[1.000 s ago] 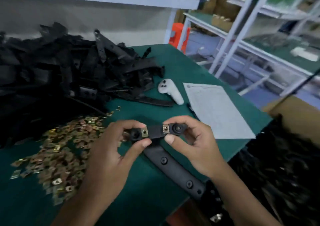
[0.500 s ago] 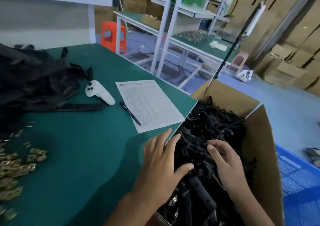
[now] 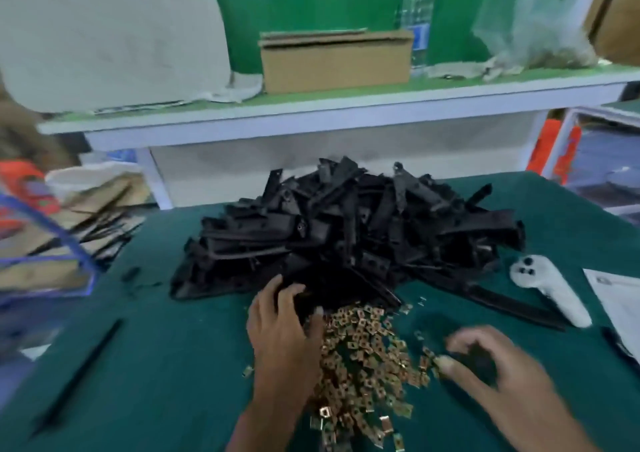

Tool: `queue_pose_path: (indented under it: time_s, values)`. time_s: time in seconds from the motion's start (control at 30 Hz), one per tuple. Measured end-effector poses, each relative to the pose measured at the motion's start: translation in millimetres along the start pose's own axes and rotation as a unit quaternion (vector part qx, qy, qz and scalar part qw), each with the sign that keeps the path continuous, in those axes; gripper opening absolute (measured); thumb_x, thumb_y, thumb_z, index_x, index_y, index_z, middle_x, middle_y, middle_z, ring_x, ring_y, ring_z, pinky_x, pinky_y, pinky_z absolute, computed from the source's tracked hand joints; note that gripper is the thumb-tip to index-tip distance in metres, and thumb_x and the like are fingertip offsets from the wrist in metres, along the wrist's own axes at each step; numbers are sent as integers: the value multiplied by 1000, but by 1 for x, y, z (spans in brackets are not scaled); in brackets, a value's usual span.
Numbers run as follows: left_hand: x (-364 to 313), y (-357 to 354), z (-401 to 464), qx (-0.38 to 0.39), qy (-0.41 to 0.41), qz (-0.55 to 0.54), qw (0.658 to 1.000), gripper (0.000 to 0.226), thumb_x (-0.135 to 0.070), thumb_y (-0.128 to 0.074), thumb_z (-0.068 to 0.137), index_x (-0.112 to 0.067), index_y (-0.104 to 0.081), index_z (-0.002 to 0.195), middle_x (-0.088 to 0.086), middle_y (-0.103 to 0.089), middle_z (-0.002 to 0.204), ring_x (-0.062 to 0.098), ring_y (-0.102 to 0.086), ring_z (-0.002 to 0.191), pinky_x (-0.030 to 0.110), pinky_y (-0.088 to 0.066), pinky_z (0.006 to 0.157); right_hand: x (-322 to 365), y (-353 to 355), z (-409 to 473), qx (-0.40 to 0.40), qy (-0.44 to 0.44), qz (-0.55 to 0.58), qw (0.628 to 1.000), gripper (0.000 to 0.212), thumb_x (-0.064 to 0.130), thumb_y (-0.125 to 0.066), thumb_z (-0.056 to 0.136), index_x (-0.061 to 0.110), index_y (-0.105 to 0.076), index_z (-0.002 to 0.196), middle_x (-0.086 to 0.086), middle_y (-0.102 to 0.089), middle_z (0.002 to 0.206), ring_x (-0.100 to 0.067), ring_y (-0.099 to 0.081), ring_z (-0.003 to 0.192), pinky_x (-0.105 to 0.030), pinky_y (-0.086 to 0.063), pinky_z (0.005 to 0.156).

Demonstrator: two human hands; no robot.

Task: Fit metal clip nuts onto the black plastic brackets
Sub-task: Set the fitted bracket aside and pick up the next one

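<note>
Fingers of left hand [image 3: 282, 327] curled at near edge of bracket pile [image 3: 346, 230], apparently gripping one bracket (blurred). Right hand [image 3: 485, 361] hooked beside clip nuts [image 3: 367, 354], grasp unclear. Nuts lie between hands on surface [image 3: 166, 365]; pile straight ahead.

Place: factory assembly workshop.
Bench: green-topped worktable [image 3: 173, 365].
Stock: heap of black plastic brackets [image 3: 346, 230] at 12 o'clock; loose metal clip nuts [image 3: 367, 351] centre.
Storage: shelf [image 3: 311, 112] holding a cardboard box [image 3: 332, 60].
</note>
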State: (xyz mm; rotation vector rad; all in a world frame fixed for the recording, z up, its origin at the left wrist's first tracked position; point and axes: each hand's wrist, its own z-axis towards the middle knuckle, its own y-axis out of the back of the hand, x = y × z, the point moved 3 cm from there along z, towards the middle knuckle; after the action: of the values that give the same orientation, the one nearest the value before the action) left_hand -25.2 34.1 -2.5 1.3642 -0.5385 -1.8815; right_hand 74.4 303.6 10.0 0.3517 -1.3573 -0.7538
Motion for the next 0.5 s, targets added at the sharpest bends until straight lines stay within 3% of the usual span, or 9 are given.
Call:
queue_pose_path:
  time_s: [0.07,0.1,0.17,0.23,0.3,0.4,0.5]
  values:
    - [35,8,9,-9,53,63,997,47,-43,-65,93,-26,-52,134,3,-36,153,29,-31,140,49,-27,114,12,-37,41,103,1,-45,994,40,75,-53,82,54,-50,116,37,-48,123,8,-46,117,-18,-38,96]
    - [47,9,11,4,73,87,994,48,-46,-66,91,-25,-54,133,4,-45,148,30,-40,135,47,-31,111,12,-53,59,123,2,-77,989,48,72,-52,87,51,-43,129,32,-42,133,0,-40,127,-26,-37,104]
    - [60,9,12,15,65,93,993,39,-50,-70,87,-26,-64,118,-1,-66,120,25,-62,110,43,-43,95,14,-76,84,113,-6,-133,985,58,61,-55,94,37,-37,144,16,-41,142,-13,-36,137,-34,-37,110]
    - [61,10,11,-25,17,56,998,22,-44,-75,84,-27,-70,97,-11,-72,92,16,-68,80,38,-49,78,14,-89,99,64,11,-195,979,45,50,-58,98,33,-47,138,11,-49,134,-16,-48,128,-33,-44,102]
    - [61,15,10,-72,4,26,997,14,-40,-73,87,-28,-67,86,-17,-67,72,3,-59,60,29,-49,62,11,-91,105,18,44,-200,979,24,36,-62,98,31,-58,122,11,-58,115,-15,-61,107,-32,-51,85]
    - [65,22,14,-143,36,4,989,21,-44,-53,97,-28,-56,83,-14,-56,62,5,-51,56,35,-45,54,4,-84,106,-37,69,-169,982,10,26,-62,99,28,-63,109,13,-59,96,-13,-58,89,-31,-49,69]
    - [68,33,13,-241,108,-81,961,29,-45,-41,101,-25,-49,82,-10,-49,62,7,-47,52,30,-33,48,-2,-77,99,-67,83,-134,985,13,28,-55,102,24,-62,112,14,-57,98,-13,-52,93,-30,-45,75]
